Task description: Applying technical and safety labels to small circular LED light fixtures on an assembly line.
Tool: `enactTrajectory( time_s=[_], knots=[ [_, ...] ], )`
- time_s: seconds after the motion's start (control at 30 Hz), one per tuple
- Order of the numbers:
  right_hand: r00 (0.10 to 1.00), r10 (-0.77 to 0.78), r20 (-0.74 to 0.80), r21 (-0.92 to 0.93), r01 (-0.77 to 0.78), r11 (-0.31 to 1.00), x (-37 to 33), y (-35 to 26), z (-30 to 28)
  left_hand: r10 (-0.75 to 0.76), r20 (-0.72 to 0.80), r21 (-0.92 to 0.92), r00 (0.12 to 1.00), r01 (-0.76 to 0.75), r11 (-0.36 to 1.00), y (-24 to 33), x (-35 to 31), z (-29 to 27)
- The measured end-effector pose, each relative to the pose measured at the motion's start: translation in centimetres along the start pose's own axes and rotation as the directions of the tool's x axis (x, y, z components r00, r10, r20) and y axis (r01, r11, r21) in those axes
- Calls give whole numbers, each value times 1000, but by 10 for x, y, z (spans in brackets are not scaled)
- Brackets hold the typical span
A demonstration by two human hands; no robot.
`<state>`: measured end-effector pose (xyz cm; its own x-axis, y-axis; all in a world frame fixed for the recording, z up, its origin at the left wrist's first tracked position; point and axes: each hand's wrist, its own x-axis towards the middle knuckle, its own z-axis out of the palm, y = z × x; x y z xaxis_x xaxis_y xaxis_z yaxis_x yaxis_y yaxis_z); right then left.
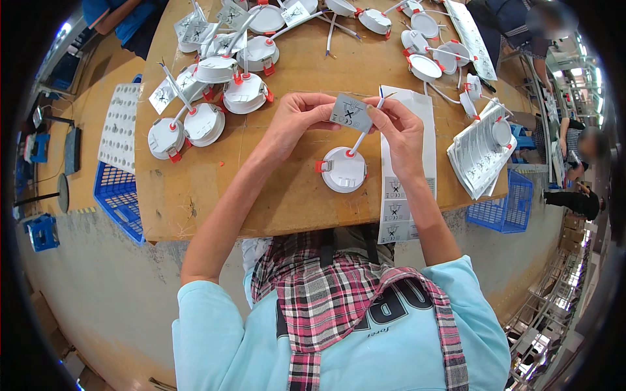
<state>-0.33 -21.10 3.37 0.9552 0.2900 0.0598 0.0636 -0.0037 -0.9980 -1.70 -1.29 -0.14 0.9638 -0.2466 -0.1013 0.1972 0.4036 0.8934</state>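
Observation:
Both hands are raised over the table, holding a small silver-grey label (349, 113) with dark printed symbols. My left hand (301, 120) pinches its left edge between thumb and fingers. My right hand (400, 130) has its fingers closed at the label's right edge, where the white cable (360, 138) passes up beside it with bare wire ends showing. That cable rises from a round white downlight (344, 171) with red-and-white spring clips, lying on the table below my hands. Partly under my right hand and forearm lies a long white label sheet (417, 104), its lower end hanging over the table edge.
Several white downlights (245, 95) with cables and tags crowd the back left of the brown table (261, 208); more downlights (424, 67) lie at the back right. A stack of label sheets (475, 156) sits right. Blue crates (501, 203) stand below. Other people work beyond.

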Motion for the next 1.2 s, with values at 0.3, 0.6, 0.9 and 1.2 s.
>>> enactTrajectory(
  time_s=[0.3, 0.6, 0.9, 1.2],
  knots=[
    [1000, 5, -29, -46, -6, 999, 1, -3, 1, 1, 2, 2, 1000, -1, 1000, 6, -1, 2],
    [998, 21, -52, -16, -22, 1000, 0, 0, 0, 4, -29, 6, 1000, -4, 1000, 3, -2, -1],
    [999, 13, -45, -1, -13, 1000, 1, -1, 1, 12, -35, 30, 999, -11, 999, 7, -2, -3],
    [999, 22, -43, 2, -22, 1000, 0, -4, 1, 15, -13, 58, 1000, -15, 998, 9, -6, 0]
  ],
)
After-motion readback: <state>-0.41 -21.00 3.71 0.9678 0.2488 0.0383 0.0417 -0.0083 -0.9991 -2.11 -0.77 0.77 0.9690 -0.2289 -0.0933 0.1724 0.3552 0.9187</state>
